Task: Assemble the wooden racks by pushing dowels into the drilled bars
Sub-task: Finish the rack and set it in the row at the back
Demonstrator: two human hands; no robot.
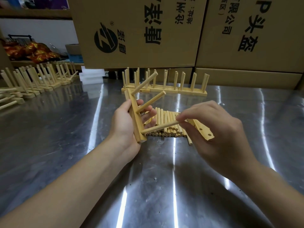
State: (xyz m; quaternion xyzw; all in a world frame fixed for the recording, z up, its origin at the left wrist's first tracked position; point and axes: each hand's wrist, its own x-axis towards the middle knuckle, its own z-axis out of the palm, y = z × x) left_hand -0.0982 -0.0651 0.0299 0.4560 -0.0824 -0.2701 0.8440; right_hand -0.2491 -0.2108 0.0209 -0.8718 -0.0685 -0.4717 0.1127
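Dowel insertion, head view. The left hand grips the drilled bar near its middle, thumb over the near edge and fingers behind it, and holds it tilted above the table. Two seated dowels project from it toward the far right. The right hand pinches a third dowel at its outer end between thumb and fingertips; the other end meets the low end of the bar. A second bar, with its holes showing, lies under the right hand. Whether that hand also holds it cannot be told.

Handling: the parts look like light, stiff, smooth wood. A pinch near the free end of the dowel should steer it, while the bar is best braced close beside the hole in use. A skewed push would probably jam rather than bend.

Setting: the loose dowel pile lies on a reflective steel table, just beyond the hands. Finished racks stand in a row at the far edge, with more racks at far left. Printed cardboard boxes form the back wall.
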